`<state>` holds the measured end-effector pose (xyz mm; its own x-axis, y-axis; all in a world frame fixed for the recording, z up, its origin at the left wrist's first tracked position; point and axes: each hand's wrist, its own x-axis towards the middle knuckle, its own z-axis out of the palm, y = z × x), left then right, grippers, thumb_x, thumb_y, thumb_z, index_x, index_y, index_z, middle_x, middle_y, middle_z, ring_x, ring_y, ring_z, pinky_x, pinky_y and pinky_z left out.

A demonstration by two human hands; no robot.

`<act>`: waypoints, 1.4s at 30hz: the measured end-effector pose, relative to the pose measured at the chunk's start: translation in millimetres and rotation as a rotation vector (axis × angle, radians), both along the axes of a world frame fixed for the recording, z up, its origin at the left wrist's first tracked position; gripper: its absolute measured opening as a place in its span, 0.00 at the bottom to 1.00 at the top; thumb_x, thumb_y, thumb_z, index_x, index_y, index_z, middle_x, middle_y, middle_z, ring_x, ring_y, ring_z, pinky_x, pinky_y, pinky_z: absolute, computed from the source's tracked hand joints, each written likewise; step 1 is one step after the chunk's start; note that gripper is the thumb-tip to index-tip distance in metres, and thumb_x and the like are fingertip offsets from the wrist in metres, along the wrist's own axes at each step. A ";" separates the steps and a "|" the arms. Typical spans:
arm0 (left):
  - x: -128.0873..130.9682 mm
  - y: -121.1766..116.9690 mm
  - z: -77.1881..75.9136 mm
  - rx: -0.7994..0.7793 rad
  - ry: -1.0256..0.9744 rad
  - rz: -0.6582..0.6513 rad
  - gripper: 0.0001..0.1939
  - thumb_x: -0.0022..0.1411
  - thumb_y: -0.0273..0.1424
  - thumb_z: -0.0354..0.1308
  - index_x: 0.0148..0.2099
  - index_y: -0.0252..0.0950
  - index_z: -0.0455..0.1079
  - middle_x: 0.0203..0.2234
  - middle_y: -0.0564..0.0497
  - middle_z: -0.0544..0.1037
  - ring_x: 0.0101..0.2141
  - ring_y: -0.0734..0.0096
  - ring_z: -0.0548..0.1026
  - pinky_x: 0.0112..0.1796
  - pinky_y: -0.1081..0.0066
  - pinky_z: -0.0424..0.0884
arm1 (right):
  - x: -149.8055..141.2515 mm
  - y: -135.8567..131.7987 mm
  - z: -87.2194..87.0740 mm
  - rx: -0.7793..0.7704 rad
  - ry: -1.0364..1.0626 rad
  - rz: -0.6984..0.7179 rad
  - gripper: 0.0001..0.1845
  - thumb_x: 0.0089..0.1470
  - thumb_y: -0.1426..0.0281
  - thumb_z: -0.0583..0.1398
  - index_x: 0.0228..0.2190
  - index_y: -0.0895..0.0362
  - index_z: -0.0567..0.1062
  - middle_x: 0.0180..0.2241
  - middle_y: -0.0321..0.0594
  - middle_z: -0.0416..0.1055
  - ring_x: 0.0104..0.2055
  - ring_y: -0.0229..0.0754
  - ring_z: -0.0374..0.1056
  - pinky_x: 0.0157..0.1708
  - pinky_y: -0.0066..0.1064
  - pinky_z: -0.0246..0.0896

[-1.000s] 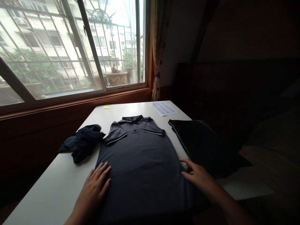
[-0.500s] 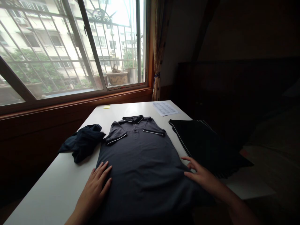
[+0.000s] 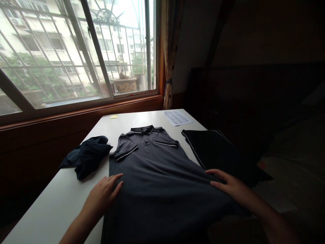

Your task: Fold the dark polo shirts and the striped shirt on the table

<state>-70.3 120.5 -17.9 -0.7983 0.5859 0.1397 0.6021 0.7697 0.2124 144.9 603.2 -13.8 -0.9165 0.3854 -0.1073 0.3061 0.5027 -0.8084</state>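
A dark grey polo shirt (image 3: 152, 176) lies front up, its black collar with white trim pointing away from me and both short sleeves folded in over the chest. My left hand (image 3: 104, 189) rests at the shirt's left edge, fingers stretched out and thumb apart. At the opposite side, my right hand (image 3: 225, 184) touches the fabric, its fingers and thumb spread. Folds in the cloth run across the body toward that hand. The lower hem falls in dark shadow near me and is hard to make out.
A crumpled dark navy garment (image 3: 88, 156) lies at the left edge of the white table (image 3: 50, 206). On the right is a flat black garment (image 3: 215, 149) with a pale edge line. A printed sheet (image 3: 177, 117) and a yellow note (image 3: 114, 116) lie at the far end, below a window.
My right hand has moved right, and the shirt's right side has spread outward with it, forming long diagonal folds. My left hand has bent slightly at the left edge.
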 end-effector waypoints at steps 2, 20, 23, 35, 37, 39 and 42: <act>-28.4 9.8 16.1 0.053 0.012 0.025 0.22 0.70 0.46 0.46 0.57 0.45 0.72 0.51 0.49 0.79 0.50 0.58 0.77 0.50 0.61 0.73 | 2.0 8.2 4.2 -0.018 0.002 -0.021 0.29 0.46 0.52 0.64 0.48 0.52 0.79 0.47 0.46 0.78 0.52 0.57 0.72 0.50 0.41 0.68; -204.9 70.1 -3.3 -0.193 -0.110 0.229 0.36 0.56 0.24 0.55 0.68 0.34 0.58 0.50 0.37 0.74 0.44 0.59 0.79 0.42 0.69 0.72 | 19.6 23.6 8.2 -0.064 -0.137 0.032 0.31 0.45 0.49 0.64 0.50 0.49 0.79 0.48 0.44 0.77 0.53 0.60 0.71 0.51 0.42 0.68; -224.8 78.1 6.6 -0.252 -0.159 0.201 0.37 0.51 0.25 0.59 0.65 0.37 0.63 0.47 0.40 0.76 0.41 0.60 0.79 0.39 0.70 0.73 | 18.2 25.6 6.7 -0.075 -0.140 0.001 0.31 0.46 0.49 0.64 0.50 0.48 0.79 0.46 0.43 0.78 0.51 0.60 0.73 0.49 0.42 0.70; -292.2 191.6 34.8 -0.210 -0.039 0.102 0.22 0.59 0.39 0.59 0.54 0.37 0.73 0.49 0.39 0.77 0.50 0.54 0.73 0.48 0.66 0.68 | 27.4 21.9 -15.0 -0.156 -0.159 -0.036 0.33 0.47 0.49 0.64 0.53 0.48 0.77 0.50 0.44 0.76 0.53 0.57 0.72 0.51 0.40 0.67; -303.5 203.8 31.5 -0.206 -0.045 0.097 0.23 0.58 0.40 0.60 0.54 0.37 0.74 0.48 0.39 0.78 0.50 0.53 0.73 0.47 0.65 0.69 | 30.8 20.7 -17.6 -0.132 -0.165 -0.046 0.33 0.46 0.50 0.64 0.54 0.48 0.77 0.50 0.44 0.76 0.54 0.57 0.71 0.53 0.39 0.66; -314.7 211.2 27.2 -0.206 -0.063 0.097 0.23 0.57 0.41 0.60 0.53 0.37 0.74 0.47 0.39 0.78 0.50 0.52 0.74 0.45 0.65 0.70 | 32.7 19.5 -16.9 -0.110 -0.189 -0.067 0.34 0.45 0.50 0.64 0.54 0.47 0.76 0.48 0.43 0.77 0.53 0.56 0.71 0.52 0.37 0.67; -330.3 215.7 20.5 -0.210 -0.098 0.100 0.23 0.56 0.42 0.61 0.52 0.38 0.75 0.45 0.39 0.79 0.46 0.54 0.76 0.41 0.67 0.71 | 30.8 18.0 -9.8 -0.088 -0.235 -0.102 0.35 0.46 0.49 0.62 0.54 0.48 0.76 0.42 0.43 0.78 0.47 0.53 0.74 0.47 0.34 0.69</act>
<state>-400.5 336.2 2.6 -0.8574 0.5113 -0.0579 0.5050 0.8578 0.0956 175.7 621.2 -23.7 -0.8192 0.4548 -0.3494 0.5361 0.3907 -0.7483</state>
